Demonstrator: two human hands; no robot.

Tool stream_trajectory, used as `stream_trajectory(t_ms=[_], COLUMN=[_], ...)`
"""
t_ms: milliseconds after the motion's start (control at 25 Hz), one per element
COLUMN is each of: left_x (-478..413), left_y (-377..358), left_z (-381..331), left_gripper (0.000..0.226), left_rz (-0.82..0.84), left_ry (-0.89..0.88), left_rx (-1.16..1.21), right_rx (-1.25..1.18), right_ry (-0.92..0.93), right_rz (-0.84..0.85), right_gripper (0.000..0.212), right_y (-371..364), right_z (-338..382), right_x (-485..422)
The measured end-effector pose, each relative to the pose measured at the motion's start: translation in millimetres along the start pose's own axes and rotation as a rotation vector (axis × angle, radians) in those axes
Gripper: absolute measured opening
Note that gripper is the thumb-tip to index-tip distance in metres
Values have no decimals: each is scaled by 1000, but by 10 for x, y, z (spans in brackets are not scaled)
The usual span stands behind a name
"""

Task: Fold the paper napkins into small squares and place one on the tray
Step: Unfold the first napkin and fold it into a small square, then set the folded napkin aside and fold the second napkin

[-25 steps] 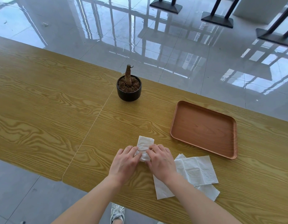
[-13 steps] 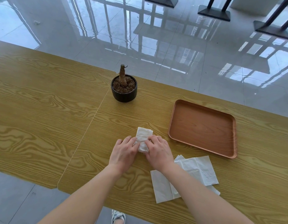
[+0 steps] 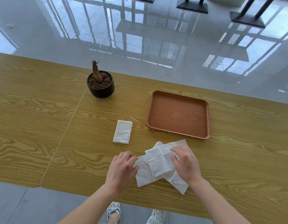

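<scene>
Both hands, left hand [image 3: 122,167] and right hand [image 3: 185,162], rest flat with loose, empty grip on the unfolded napkins [image 3: 156,167], likely steadying them; the folded napkin [image 3: 122,132] waits at eleven o'clock.

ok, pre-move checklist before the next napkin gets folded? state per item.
1. Rectangular brown wooden tray free for a napkin: ok, nothing lies in it.
2. First white folded paper napkin out of the way: ok, it lies alone, left of the tray, touched by neither hand.
3. Loose pile of unfolded white napkins within reach: ok, both hands are on it.
4. Single sheet separated: cannot tell, the sheets overlap.
5. Left hand and right hand grip: cannot tell, fingers rest on the paper.
6. Black round plant pot clear of the work area: ok, far side of the table.
</scene>
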State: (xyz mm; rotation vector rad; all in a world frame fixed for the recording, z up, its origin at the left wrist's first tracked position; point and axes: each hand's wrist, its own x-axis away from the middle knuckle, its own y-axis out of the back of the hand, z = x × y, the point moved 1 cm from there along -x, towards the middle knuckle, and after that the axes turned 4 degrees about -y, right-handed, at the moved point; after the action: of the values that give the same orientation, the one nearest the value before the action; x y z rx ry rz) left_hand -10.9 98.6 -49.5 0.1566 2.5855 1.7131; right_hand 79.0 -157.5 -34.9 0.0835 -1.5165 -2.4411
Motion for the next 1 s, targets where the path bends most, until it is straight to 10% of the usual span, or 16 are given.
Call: stream_trajectory(t_ms=[240, 1000], left_x=[36, -99], left_y=[-147, -91], left_z=[-222, -124], left_gripper=[53, 56], left_rz=[97, 168], left_ry=[50, 53], left_rx=[-172, -186], right_rx=[216, 228], right_ry=[291, -214], right_rz=[221, 143], right_gripper=[53, 54], right_y=[-161, 301], right_z=[-83, -1341], right_x=[371, 836])
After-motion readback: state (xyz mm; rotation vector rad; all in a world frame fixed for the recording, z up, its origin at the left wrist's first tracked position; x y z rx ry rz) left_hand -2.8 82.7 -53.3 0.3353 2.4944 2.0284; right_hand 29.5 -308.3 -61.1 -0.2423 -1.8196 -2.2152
